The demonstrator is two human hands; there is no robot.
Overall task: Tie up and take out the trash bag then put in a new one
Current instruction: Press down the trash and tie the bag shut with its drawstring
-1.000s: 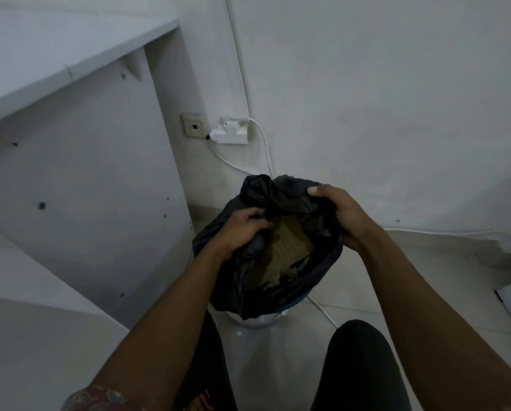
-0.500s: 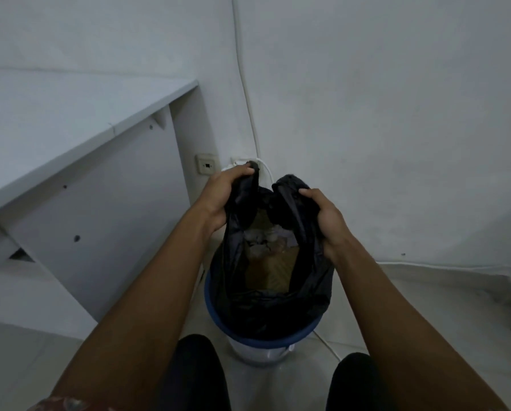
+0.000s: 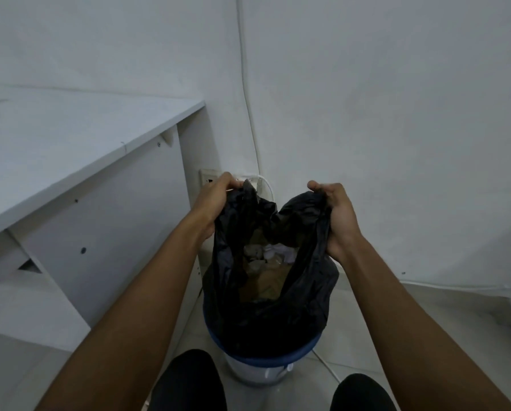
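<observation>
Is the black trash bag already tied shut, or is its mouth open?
Open. The black trash bag gapes between the left hand and right hand; each pinches one bunched edge, and paper trash shows inside.

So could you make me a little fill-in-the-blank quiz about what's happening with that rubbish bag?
1. The trash bag is ____ in colour.
2. The bag's mouth is ____, so paper scraps show inside.
3. The bin has a ____ rim.
4. The left hand and right hand each grip the bag's top ____.

Missing words: black; open; blue; edge
</observation>
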